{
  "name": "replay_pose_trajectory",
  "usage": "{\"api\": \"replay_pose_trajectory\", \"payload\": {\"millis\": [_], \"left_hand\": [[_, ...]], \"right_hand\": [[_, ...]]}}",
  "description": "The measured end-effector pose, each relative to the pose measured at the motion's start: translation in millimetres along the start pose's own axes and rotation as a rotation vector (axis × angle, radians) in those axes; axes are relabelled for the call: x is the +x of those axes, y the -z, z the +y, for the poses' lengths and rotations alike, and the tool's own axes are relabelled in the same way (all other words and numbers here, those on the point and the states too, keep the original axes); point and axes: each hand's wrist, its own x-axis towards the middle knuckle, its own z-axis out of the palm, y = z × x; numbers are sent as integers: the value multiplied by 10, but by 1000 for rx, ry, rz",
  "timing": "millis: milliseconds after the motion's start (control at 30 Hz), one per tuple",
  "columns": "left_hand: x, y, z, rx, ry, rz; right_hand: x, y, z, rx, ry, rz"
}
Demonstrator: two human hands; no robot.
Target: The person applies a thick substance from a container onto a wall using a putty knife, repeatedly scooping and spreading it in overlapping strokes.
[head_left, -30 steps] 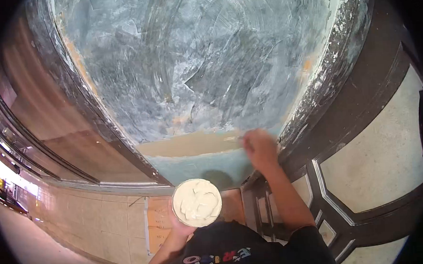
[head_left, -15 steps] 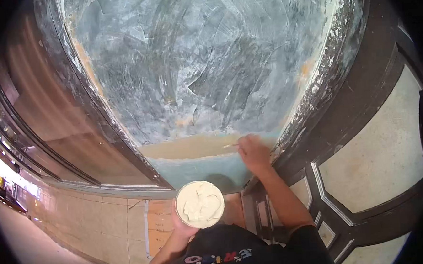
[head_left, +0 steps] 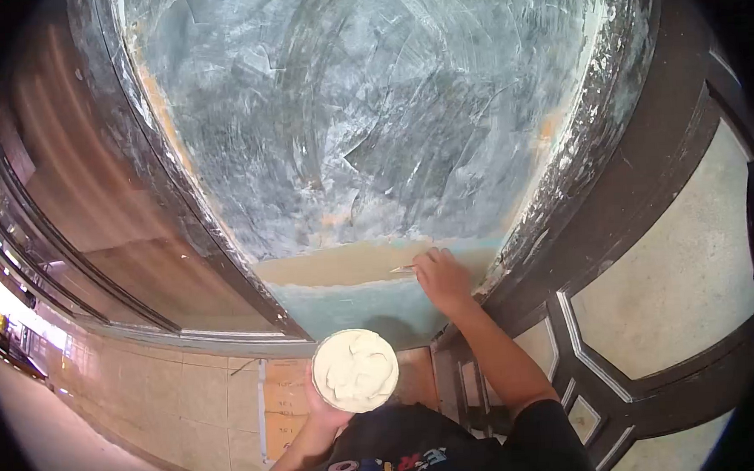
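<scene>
My left hand (head_left: 324, 406) is wrapped round the side of a round tub (head_left: 355, 370) filled with cream-coloured paste, held low in front of my dark shirt. The paste surface is uneven, with ridges. My right hand (head_left: 441, 276) is closed on a small thin tool (head_left: 403, 269), perhaps a brush or knife, whose light tip points left. This tip lies over the tan band (head_left: 336, 266) on the wall. Above the band the wall (head_left: 372, 133) is grey and streaked; below it a strip (head_left: 355, 305) is blue-green.
Dark frames with flecked white paint (head_left: 573, 148) edge the wall. A brown panelled door (head_left: 668, 263) with pale panels stands at the right. At the left are a brown glazed panel (head_left: 93, 191) and floor tiles (head_left: 163, 392). Cardboard (head_left: 283, 394) lies on the floor beside the tub.
My right hand and the small tool have moved slightly left and down along the tan band. The tub in my left hand has shifted very slightly.
</scene>
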Motion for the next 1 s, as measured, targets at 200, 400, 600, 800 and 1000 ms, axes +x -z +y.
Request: {"api": "replay_pose_trajectory", "payload": {"millis": [200, 400, 600, 800, 1000], "left_hand": [[-36, 30, 71, 64, -30, -11], [-67, 121, 148, 54, -14, -42], [-18, 128, 290, 94, 5, -23], [2, 209, 429, 67, 7, -58], [-25, 185, 546, 11, 65, -20]], "right_hand": [[358, 583, -39, 87, -43, 186], [-24, 239, -166, 71, -123, -15], [4, -149, -99, 184, -130, -3], [128, 526, -361, 166, -139, 213], [-153, -469, -515, 184, -78, -96]]}}
